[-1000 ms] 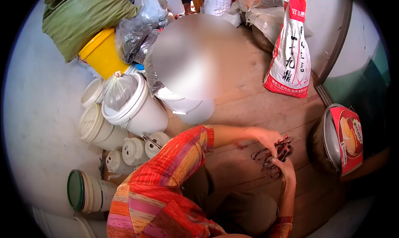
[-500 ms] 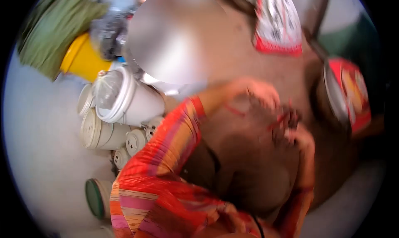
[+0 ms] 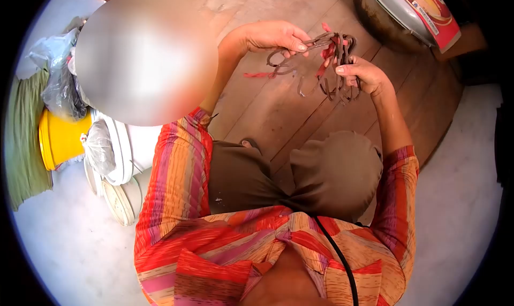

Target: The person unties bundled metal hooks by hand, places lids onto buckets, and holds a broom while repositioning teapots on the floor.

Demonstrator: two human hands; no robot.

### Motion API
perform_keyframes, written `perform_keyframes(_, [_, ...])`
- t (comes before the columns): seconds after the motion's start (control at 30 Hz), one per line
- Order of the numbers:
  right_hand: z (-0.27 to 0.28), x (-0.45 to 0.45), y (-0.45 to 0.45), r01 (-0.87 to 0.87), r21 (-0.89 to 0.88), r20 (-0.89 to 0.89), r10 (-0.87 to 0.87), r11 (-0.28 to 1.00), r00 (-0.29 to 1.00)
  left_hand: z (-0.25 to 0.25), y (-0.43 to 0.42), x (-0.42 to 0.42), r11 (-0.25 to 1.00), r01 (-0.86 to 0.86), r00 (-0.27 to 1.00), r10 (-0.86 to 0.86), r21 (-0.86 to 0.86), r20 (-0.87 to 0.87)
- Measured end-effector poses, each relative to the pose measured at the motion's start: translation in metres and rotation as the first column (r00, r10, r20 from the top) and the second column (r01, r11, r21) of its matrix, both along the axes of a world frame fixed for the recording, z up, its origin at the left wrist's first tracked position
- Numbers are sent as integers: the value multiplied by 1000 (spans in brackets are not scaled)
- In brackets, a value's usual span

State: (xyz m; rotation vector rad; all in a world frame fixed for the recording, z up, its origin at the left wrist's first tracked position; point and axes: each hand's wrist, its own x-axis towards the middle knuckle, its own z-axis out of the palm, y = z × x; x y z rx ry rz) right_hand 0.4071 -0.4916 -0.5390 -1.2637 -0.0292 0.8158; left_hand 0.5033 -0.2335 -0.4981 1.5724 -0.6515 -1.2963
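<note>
A tangled bundle of dark brown cords [image 3: 342, 52], with red strips among its loops, hangs between my two hands over the brown floor. My left hand [image 3: 278, 37] is closed, thumb and fingers pinching a loop stretched out from the bundle. Lower and to the right, my right hand [image 3: 365, 75] is closed around the other side, and loose loops dangle below its fingers. One red strip [image 3: 257, 75] trails out beneath my left hand. Whether the cords are knotted together I cannot tell.
At upper right stands a round metal pot [image 3: 390, 22] with a red printed packet [image 3: 431, 9] on its lid. To the left are a yellow bucket [image 3: 64, 137], a white bucket [image 3: 126, 151] and plastic bags [image 3: 59, 86]. My bent knee [image 3: 340, 172] lies below the hands.
The view has swung, so the buckets and pot sit elsewhere in it. My hands appear higher up, and the cords, blurred before, now show clearly stretched between them.
</note>
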Motion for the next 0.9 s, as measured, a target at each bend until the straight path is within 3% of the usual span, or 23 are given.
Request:
perform_keyframes(0.1, [-7,1,-1,8,-34,50,-6,999,999,-14,-8,-5,999,-39,993,37,16,109])
perform_keyframes(0.23, [-13,5,5,94,-53,-43,-96,994,994,-24,-23,-25,998,-64,995,66,-25,77])
perform_keyframes(0.3, [-25,9,10,223,2,-123,-221,975,967,-40,-30,-28,999,-40,991,40,-7,125])
perform_keyframes(0.33, [-22,6,20,290,13,-106,-287,957,952,-39,-34,-32,998,-65,997,65,-12,36])
perform_keyframes(0.37, [-31,8,26,284,-132,-142,-302,950,943,-38,-36,-38,997,-74,996,74,-13,47])
perform_keyframes(0.43, [-39,-1,44,316,-58,-143,-321,947,936,-37,-41,-44,986,-130,978,111,103,176])
perform_keyframes(0.5, [-63,1,54,202,-129,-20,-206,971,978,-83,-40,-39,989,-126,979,136,-72,152])
perform_keyframes(0.53, [-87,4,57,163,-302,133,-128,939,983,-106,-40,-37,980,-120,980,142,-159,136])
perform_keyframes(0.57, [-77,2,59,130,-256,254,-63,958,965,-118,-38,-38,966,-120,979,153,-230,133])
perform_keyframes(0.6, [-64,2,61,170,-343,498,25,924,867,-131,-37,-40,965,-127,969,170,-230,178])
perform_keyframes(0.67, [-72,5,61,244,-525,684,233,816,691,-155,-34,-42,939,-173,933,253,-298,255])
perform_keyframes(0.73, [-81,10,61,198,-541,688,295,818,663,-163,-36,-47,892,-183,903,318,-413,289])
perform_keyframes(0.77, [-83,13,61,151,-478,670,248,865,699,-198,-39,-42,914,-214,922,305,-346,237])
perform_keyframes(0.8, [-86,16,62,107,-409,645,204,906,736,-150,-37,-52,877,-285,904,380,-388,196])
perform_keyframes(0.87, [-72,12,64,220,-401,750,180,889,637,-168,-52,-49,769,-301,767,546,-563,336])
perform_keyframes(0.9, [-74,17,58,91,-564,542,285,821,790,-156,-47,-48,848,-289,826,456,-444,333])
